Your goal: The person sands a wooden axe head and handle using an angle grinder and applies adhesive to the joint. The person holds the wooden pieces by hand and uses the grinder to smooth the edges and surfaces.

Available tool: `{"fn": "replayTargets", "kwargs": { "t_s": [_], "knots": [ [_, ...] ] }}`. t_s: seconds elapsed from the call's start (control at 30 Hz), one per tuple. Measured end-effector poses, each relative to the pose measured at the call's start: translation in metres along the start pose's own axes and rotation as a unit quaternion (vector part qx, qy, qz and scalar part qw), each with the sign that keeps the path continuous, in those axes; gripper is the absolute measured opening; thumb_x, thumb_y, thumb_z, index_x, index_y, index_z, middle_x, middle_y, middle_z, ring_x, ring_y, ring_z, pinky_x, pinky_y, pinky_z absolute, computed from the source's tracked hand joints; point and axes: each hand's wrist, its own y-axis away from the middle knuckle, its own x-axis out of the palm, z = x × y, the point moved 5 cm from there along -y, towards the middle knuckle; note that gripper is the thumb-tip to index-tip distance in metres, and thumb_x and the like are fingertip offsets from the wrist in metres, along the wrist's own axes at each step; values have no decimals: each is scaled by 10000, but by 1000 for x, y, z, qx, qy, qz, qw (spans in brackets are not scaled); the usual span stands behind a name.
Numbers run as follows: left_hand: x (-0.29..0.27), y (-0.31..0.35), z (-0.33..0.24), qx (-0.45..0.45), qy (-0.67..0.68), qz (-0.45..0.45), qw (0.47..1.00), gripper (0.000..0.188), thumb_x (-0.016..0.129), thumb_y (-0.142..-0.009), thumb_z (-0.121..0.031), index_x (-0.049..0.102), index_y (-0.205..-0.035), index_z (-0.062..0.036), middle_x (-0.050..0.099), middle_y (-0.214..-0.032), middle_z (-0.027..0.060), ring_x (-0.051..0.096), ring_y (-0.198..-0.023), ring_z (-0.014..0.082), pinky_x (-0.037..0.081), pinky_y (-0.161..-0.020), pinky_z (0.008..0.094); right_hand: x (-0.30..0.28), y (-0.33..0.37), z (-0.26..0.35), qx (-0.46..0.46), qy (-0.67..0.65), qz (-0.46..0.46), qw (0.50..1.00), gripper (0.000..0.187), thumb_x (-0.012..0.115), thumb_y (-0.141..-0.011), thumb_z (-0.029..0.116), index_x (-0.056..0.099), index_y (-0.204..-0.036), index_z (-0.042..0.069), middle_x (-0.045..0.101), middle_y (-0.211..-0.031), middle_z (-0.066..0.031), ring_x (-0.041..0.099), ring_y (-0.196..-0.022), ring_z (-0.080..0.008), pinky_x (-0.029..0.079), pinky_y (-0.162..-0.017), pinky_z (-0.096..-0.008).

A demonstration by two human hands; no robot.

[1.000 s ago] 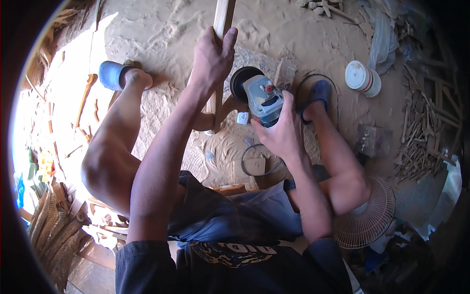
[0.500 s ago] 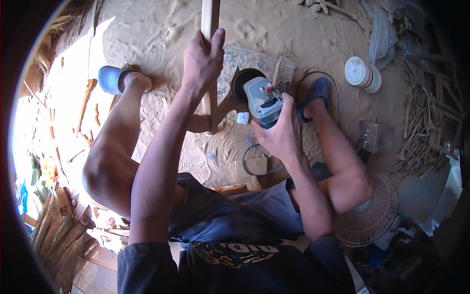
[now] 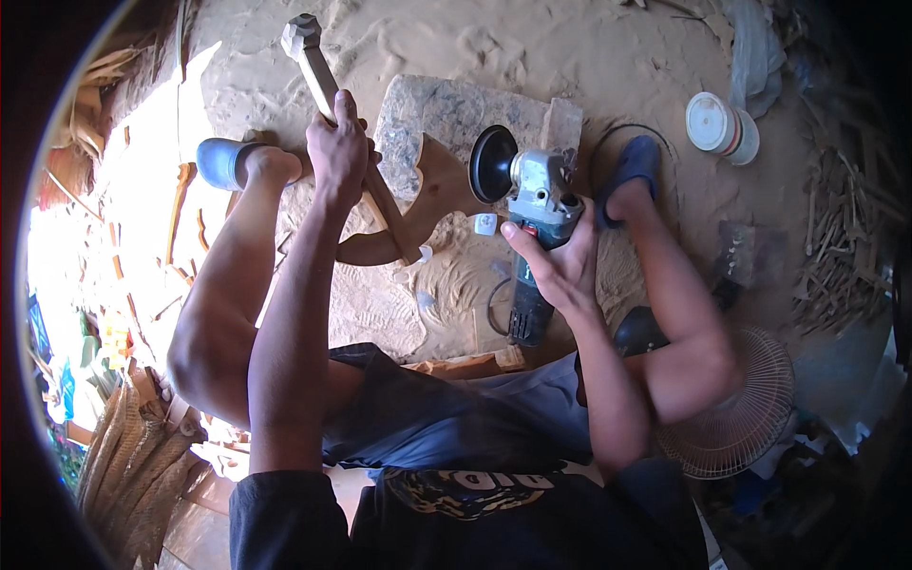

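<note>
Gripping an angle grinder point(image 3: 532, 204), the right hand point(image 3: 560, 266) wraps its body, black disc facing left toward a carved wooden piece point(image 3: 380, 195). The left hand point(image 3: 337, 152) clasps that piece's long stem, slanting up-left. Beyond lie a stone slab point(image 3: 456, 114), sawdust, and a white tub point(image 3: 720, 125).
</note>
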Motion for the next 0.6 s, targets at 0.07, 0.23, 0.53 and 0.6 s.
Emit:
{"fn": "replayTargets", "kwargs": {
  "t_s": [0.07, 0.23, 0.53, 0.6],
  "knots": [
    [3, -1, -2, 20, -8, 1, 1000, 541, 586, -1099, -510, 548, -915, -2, 555, -721, 52, 543, -498, 137, 509, -454, 330, 8, -3, -6, 2, 21, 3, 1000, 832, 937, -779, 376, 495, -1337, -55, 747, -1064, -192, 757, -918, -323, 595, -859, -440],
    [10, 3, -11, 52, -26, 1, 998, 577, 607, -1084, -544, 559, -952, 16, 567, -745, 61, 556, -496, 134, 491, -435, 318, 25, -2, -22, 35, 48, 33, 998, 769, 913, -836, 335, 471, -1345, -35, 721, -1141, -154, 715, -987, -225, 560, -927, -383],
    [11, 6, -12, 60, -13, 13, 998, 558, 601, -1088, -532, 568, -978, 14, 576, -774, 66, 560, -505, 138, 529, -470, 328, 35, 5, -17, 59, 96, 77, 991, 899, 917, -813, 351, 415, -1414, -90, 695, -1188, -213, 712, -1058, -290, 552, -949, -416],
    [11, 6, -13, 68, -16, 10, 998, 556, 598, -1089, -530, 568, -974, 12, 575, -771, 67, 560, -506, 138, 534, -474, 329, 35, 4, -18, 71, 90, 78, 990, 908, 917, -811, 355, 414, -1417, -97, 691, -1193, -223, 713, -1061, -297, 552, -950, -421]
  ]
}}
